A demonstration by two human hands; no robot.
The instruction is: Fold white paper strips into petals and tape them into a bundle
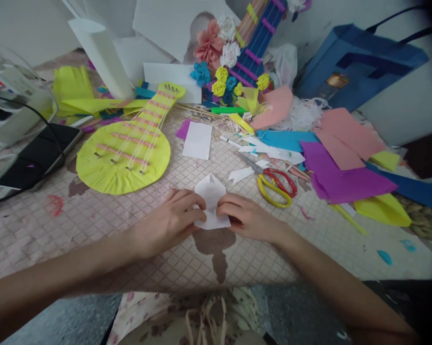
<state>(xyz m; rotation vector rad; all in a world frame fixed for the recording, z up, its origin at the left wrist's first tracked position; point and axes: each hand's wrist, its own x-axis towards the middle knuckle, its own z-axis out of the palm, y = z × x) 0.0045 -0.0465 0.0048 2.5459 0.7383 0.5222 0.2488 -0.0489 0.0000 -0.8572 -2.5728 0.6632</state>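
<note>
Between my hands is a small piece of white paper (211, 197), its far corners folded in so the top comes to a blunt point. My left hand (178, 213) grips its left edge with curled fingers. On the right edge, the fingers and thumb of my right hand (246, 215) are closed in the same way. Just beyond lies a flat white paper rectangle (197, 140). Scissors (276, 184) with red and yellow handles rest to the right of my right hand, beside white paper scraps (246, 171).
A yellow paper lute-like instrument (129, 148) lies left. A black phone (39, 153) with cables is further left. Purple paper (341, 172), pink sheets (345, 134) and a blue bag (359, 67) fill the right. Paper flowers (221, 81) and a blue instrument neck (257, 43) stand behind.
</note>
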